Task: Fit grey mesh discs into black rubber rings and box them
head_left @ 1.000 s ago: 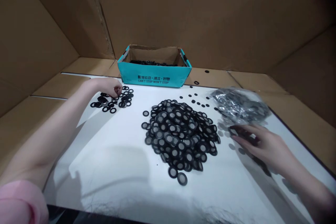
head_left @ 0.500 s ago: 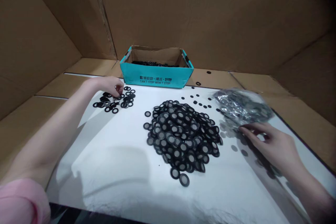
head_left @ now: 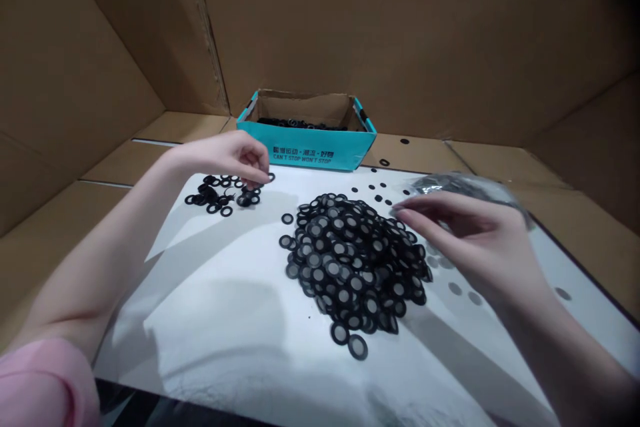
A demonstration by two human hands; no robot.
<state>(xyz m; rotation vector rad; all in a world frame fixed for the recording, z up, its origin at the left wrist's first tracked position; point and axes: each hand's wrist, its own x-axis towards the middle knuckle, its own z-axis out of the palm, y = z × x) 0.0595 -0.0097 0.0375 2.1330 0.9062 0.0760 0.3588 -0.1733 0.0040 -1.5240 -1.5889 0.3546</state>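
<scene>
My left hand (head_left: 245, 159) is closed in a pinch with a black ring (head_left: 271, 177) at its fingertips, above the right side of a small group of loose black rings (head_left: 213, 199). My right hand (head_left: 465, 230) is pinched too, its thumb and forefinger on a thin grey disc (head_left: 397, 208) that shows only in part. It hovers by the upper right of a large heap of black rings with grey discs in their centres (head_left: 345, 260). Behind that hand lies a clear plastic bag (head_left: 460, 183), partly covered by it.
A turquoise cardboard box (head_left: 305, 147) holding many black rings stands at the back. Small black discs (head_left: 379, 199) lie scattered behind the heap, and loose grey discs (head_left: 455, 289) lie right of it. Cardboard walls (head_left: 375, 33) enclose the white tabletop (head_left: 225, 320).
My left hand has lifted off the small ring group and moved right with a ring. My right hand has moved left and up, from beside the bag toward the heap.
</scene>
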